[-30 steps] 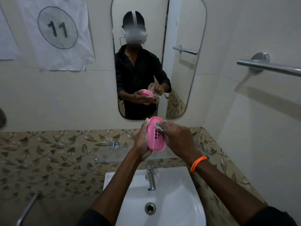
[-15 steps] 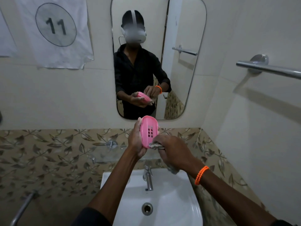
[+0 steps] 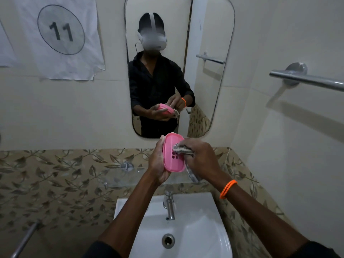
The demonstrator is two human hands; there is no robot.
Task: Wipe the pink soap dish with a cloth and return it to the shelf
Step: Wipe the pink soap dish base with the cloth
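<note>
At the centre of the frame, above the white sink (image 3: 204, 229), the pink soap dish (image 3: 172, 155) is held nearly upright, its slotted inside turned toward the camera. It is gripped along its left edge by the left hand (image 3: 158, 162), fingers curled behind it. A bunched grey cloth (image 3: 183, 148) is pinched in the right hand (image 3: 202, 159) and pressed against the dish's upper right part, a loose tail hanging below. The wiping is judged to be under way, not finished. The return is still left: the glass shelf (image 3: 126, 176), just below and left of the hands, carries no dish.
</note>
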